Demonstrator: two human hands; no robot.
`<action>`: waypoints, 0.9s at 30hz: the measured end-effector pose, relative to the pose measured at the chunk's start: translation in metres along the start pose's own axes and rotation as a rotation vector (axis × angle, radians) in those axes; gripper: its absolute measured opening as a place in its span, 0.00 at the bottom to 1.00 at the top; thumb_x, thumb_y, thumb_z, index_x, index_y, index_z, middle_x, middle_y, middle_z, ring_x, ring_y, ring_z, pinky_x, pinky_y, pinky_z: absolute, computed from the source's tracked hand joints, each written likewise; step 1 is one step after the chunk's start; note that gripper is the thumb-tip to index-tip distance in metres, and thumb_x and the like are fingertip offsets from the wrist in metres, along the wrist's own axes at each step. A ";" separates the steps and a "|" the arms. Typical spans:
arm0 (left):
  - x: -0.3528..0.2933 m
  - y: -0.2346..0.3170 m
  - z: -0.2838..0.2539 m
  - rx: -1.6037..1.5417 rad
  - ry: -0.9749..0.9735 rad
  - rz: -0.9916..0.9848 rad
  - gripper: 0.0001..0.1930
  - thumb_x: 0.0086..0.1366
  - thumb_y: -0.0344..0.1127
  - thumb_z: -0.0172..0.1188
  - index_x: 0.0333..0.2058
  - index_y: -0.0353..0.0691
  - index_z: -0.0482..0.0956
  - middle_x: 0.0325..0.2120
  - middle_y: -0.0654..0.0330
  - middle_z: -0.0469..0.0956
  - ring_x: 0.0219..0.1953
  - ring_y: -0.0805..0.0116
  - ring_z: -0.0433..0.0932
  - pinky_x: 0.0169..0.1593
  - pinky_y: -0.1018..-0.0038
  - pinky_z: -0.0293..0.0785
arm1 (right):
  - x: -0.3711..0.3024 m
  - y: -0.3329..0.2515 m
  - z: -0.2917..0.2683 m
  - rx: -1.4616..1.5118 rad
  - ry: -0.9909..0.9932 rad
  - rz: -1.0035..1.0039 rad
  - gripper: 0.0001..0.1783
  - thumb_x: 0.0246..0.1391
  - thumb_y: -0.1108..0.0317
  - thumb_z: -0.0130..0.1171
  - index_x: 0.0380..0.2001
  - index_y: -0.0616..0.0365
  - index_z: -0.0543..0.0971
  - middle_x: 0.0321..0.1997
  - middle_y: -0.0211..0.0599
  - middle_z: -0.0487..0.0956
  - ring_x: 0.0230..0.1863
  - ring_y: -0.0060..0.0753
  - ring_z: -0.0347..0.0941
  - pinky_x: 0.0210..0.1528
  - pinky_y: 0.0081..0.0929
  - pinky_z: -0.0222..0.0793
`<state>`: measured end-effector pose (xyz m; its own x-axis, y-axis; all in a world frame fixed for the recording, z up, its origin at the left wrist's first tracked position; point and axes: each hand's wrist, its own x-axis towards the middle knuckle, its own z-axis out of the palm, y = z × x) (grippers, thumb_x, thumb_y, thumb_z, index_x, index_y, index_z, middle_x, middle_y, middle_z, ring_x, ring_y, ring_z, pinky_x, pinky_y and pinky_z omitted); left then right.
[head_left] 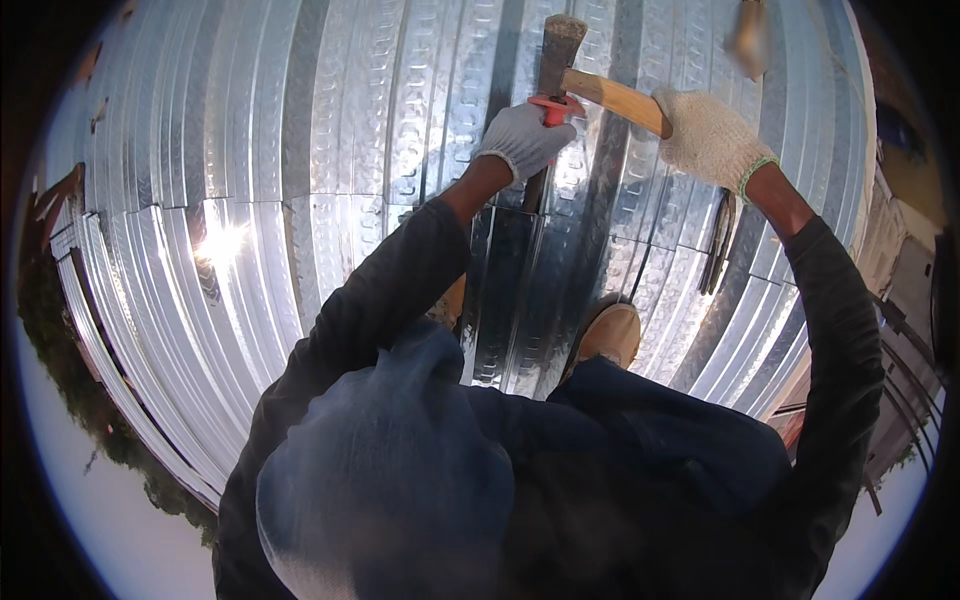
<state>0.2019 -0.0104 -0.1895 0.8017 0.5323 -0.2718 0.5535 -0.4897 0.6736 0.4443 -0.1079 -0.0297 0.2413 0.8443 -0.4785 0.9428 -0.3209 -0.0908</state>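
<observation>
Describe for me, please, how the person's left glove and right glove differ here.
The left glove looks greyish white, while the right glove looks creamier. The right glove shows a green edge at its cuff; the left glove shows no green there. The left glove is closed on a red grip, whereas the right glove holds a hammer's wooden handle. Both are fabric gloves, with bare wrist showing between cuff and dark sleeve.

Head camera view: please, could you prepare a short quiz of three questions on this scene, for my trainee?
1. Which hand holds the hammer?
2. The tool in the left hand has a part coloured: a) green, b) red, c) blue?
3. True or false: the hammer's handle is bright blue.

Key:
1. The right hand.
2. b) red.
3. False; the handle is light brown wood.
</observation>
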 end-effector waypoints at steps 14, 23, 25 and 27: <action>-0.015 0.016 -0.006 -0.162 0.129 -0.231 0.26 0.67 0.57 0.66 0.44 0.36 0.87 0.35 0.44 0.89 0.42 0.40 0.90 0.50 0.53 0.86 | -0.014 -0.005 0.002 -0.067 -0.068 -0.075 0.23 0.60 0.59 0.70 0.54 0.62 0.84 0.43 0.61 0.88 0.48 0.62 0.88 0.55 0.54 0.82; -0.008 0.012 -0.009 -0.088 0.085 -0.192 0.23 0.66 0.55 0.65 0.43 0.37 0.87 0.35 0.42 0.89 0.42 0.39 0.89 0.50 0.52 0.85 | 0.012 0.025 -0.002 0.058 0.153 0.023 0.22 0.60 0.65 0.67 0.56 0.61 0.82 0.43 0.61 0.87 0.47 0.64 0.87 0.54 0.55 0.82; -0.013 0.012 -0.008 -0.109 0.110 -0.227 0.23 0.65 0.55 0.65 0.42 0.37 0.87 0.35 0.43 0.89 0.41 0.39 0.89 0.50 0.52 0.85 | -0.020 -0.011 0.008 -0.095 -0.090 -0.050 0.24 0.63 0.59 0.68 0.57 0.61 0.83 0.45 0.61 0.88 0.50 0.62 0.87 0.56 0.55 0.82; -0.013 0.016 -0.006 -0.135 0.084 -0.260 0.24 0.65 0.56 0.66 0.41 0.37 0.88 0.34 0.43 0.89 0.42 0.40 0.90 0.50 0.53 0.86 | -0.024 -0.004 0.010 0.058 -0.093 -0.056 0.23 0.63 0.59 0.68 0.57 0.61 0.83 0.45 0.61 0.88 0.50 0.62 0.87 0.55 0.55 0.82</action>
<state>0.1987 -0.0211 -0.1715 0.6124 0.6857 -0.3935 0.6984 -0.2359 0.6758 0.4321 -0.1308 -0.0265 0.1633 0.8191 -0.5499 0.9386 -0.3006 -0.1691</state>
